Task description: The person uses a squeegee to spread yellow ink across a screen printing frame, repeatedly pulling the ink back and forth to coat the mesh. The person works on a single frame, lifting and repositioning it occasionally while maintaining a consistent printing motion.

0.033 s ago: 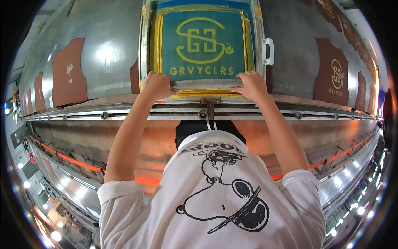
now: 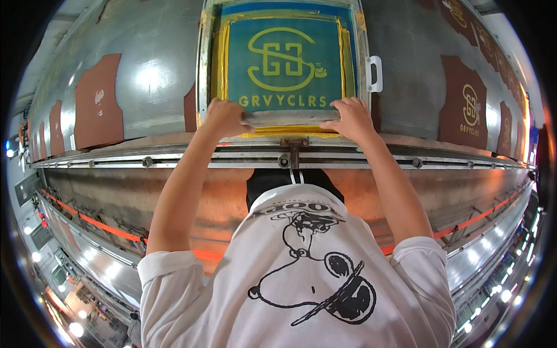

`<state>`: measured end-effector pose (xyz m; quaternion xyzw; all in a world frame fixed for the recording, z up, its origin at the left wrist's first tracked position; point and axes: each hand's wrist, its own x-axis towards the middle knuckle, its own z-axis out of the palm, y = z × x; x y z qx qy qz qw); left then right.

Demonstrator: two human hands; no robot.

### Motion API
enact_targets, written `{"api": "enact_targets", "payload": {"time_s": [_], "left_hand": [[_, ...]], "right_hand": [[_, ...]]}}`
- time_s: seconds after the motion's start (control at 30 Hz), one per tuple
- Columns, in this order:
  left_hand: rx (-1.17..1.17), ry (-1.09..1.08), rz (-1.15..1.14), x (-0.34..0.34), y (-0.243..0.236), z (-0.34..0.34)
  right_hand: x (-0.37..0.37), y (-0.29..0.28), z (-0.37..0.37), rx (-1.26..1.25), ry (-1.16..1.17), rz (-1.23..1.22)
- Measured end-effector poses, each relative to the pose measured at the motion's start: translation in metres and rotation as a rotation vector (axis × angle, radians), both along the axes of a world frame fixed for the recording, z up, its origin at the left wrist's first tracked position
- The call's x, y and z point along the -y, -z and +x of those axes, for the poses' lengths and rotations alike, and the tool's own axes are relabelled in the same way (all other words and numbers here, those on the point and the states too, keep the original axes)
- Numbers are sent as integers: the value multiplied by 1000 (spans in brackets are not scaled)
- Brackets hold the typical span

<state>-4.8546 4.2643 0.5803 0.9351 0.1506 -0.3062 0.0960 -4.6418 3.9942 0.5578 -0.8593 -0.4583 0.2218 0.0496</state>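
Observation:
A screen printing frame [image 2: 365,35] lies on the long table in front of me. Its blue-green mesh [image 2: 290,85] bears a yellow round emblem and lettering, with yellow tape along the sides. Both hands are at its near end, fingers bent over the edge and thumbs turned inward. My left hand [image 2: 225,119] is closed on the near left corner area, my right hand [image 2: 351,119] on the near right. Between them runs a grey strip [image 2: 287,119]; I cannot tell whether it is frame or a separate bar. A white handle [image 2: 375,73] sticks out from the frame's right side.
Brown cut fabric pieces lie along the table: one on the left [image 2: 100,104] with a small pale print, one on the right [image 2: 462,104] with the full emblem. A metal rail [image 2: 249,160] with bolts runs along the near edge. Behind me is another long table [image 2: 96,255].

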Motion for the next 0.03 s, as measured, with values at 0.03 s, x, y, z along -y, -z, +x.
{"api": "enact_targets", "payload": {"time_s": [0.03], "left_hand": [[15, -7, 18, 0, -8, -2]], "right_hand": [[-6, -16, 0, -15, 9, 19]]}}
